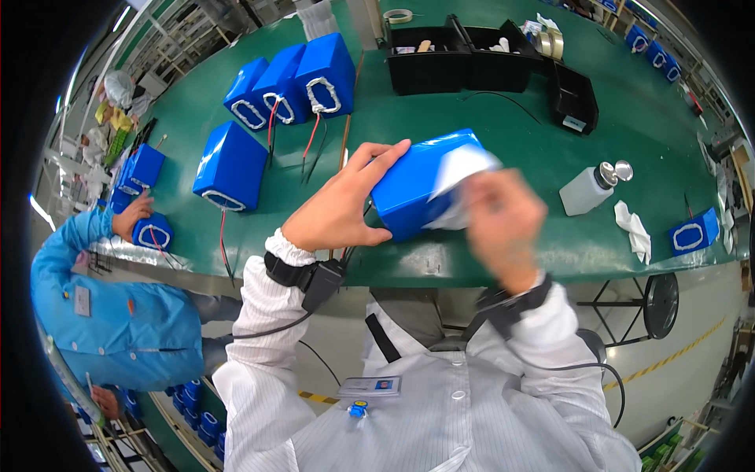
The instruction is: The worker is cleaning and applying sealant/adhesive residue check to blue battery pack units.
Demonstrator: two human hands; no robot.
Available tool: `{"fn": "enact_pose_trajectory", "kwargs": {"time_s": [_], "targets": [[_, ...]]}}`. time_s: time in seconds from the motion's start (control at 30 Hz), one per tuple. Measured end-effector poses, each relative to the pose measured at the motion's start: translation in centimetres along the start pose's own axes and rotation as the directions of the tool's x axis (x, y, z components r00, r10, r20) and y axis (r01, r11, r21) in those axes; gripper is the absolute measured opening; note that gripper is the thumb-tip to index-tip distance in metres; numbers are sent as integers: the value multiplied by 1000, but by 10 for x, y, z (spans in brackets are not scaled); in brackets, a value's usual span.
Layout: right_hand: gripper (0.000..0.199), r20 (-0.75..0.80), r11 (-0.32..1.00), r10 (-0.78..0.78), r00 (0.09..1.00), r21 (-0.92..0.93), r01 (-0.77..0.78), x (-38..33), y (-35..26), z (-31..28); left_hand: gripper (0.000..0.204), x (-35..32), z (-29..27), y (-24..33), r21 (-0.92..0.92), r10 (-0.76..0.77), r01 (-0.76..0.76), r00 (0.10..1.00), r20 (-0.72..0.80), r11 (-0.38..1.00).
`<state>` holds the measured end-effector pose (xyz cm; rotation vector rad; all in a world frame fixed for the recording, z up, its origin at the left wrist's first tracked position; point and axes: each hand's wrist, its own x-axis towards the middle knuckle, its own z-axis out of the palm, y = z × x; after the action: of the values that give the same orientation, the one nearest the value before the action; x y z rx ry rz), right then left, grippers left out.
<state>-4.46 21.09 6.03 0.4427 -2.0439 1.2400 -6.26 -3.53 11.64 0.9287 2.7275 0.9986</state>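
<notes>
A blue shrink-wrapped battery pack [413,177] lies on the green bench in front of me, slightly tilted in view. My left hand [340,198] grips its left end, thumb on the near side and fingers over the top. Smeared by motion, my right hand [505,224] holds a white wipe [462,167] against the pack's right part. The wipe covers that end of the pack. Thin wires run from beneath my left hand.
Several blue packs [230,167] with red and black leads stand at the left. Black bins [429,67] and tape rolls [550,43] sit at the back. To the right are a white pump bottle [586,191], crumpled tissue [633,230] and another pack [694,234]. A blue-coated co-worker [118,315] works at left.
</notes>
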Motion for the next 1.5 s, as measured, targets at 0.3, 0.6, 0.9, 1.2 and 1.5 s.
{"fn": "enact_pose_trajectory", "kwargs": {"time_s": [0.3, 0.6, 0.9, 1.2, 1.5], "targets": [[14, 702, 976, -219, 677, 142, 167, -73, -28, 37, 116, -4, -13, -2, -76, 39, -27, 987, 153, 997], [14, -503, 978, 28, 864, -166, -129, 41, -15, -176, 99, -19, -9, -6, -134, -40, 42, 999, 22, 990], [14, 978, 978, -207, -8, 207, 9, -98, -32, -30, 92, -2, 4, -4, 165, 76, -57, 991, -112, 985], [18, 407, 986, 74, 910, 108, -128, 37, 76, -118, 59, 70, 86, 31, 433, -65, 252, 913, -402, 865], [29, 514, 796, -466, 720, -112, 595, 71, 207, -53, 46, 109, 69, 19, 446, -18, 86, 988, -154, 891]]}}
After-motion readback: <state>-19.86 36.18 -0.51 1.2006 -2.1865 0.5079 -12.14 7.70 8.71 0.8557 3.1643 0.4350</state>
